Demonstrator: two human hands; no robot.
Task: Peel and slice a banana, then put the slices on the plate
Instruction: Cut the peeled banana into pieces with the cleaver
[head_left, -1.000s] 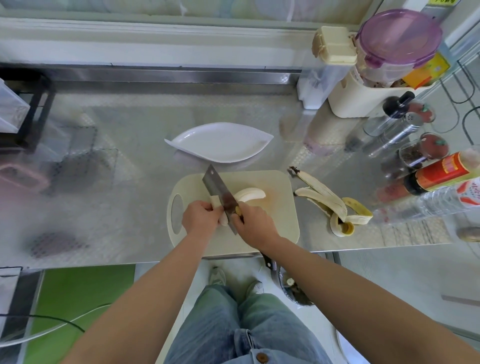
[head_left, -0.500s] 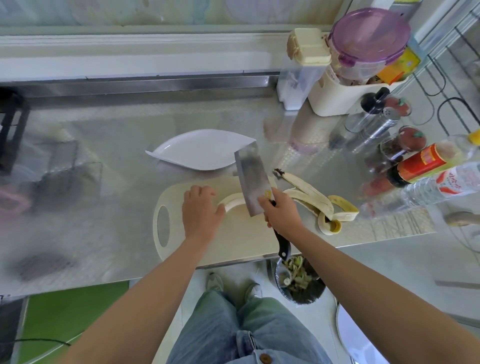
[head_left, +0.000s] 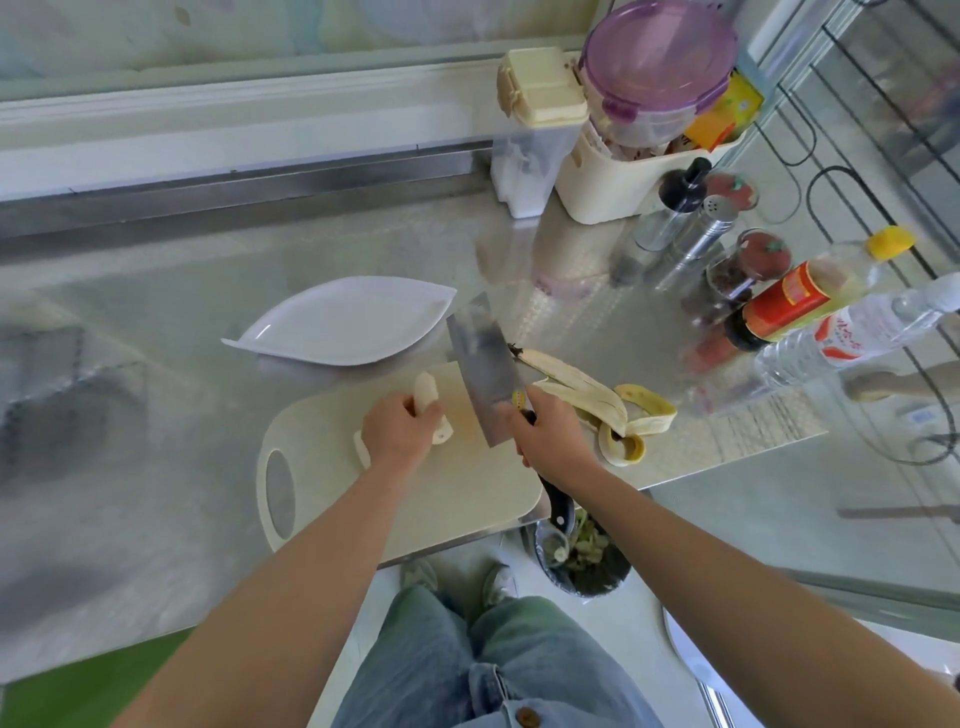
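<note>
A peeled banana piece (head_left: 427, 395) sticks out from under my left hand (head_left: 397, 434), which grips it on the cream cutting board (head_left: 415, 504). A cut end shows at the hand's right side and another pale piece at its left wrist side. My right hand (head_left: 548, 436) holds the handle of a cleaver (head_left: 480, 369), whose blade is lifted off the board and points away from me, to the right of the banana. The white leaf-shaped plate (head_left: 348, 322) lies just behind the board with nothing on it.
The banana peel (head_left: 597, 402) lies on the steel counter right of the board. Bottles (head_left: 800, 301), spice jars and a cream bin with a purple-lidded container (head_left: 660, 67) crowd the back right. A waste bin (head_left: 584, 556) sits on the floor below the counter edge.
The cleaver went from cutting down on the banana to being raised and swung right. My left hand closed round the banana and turned it so one end points away from me.
</note>
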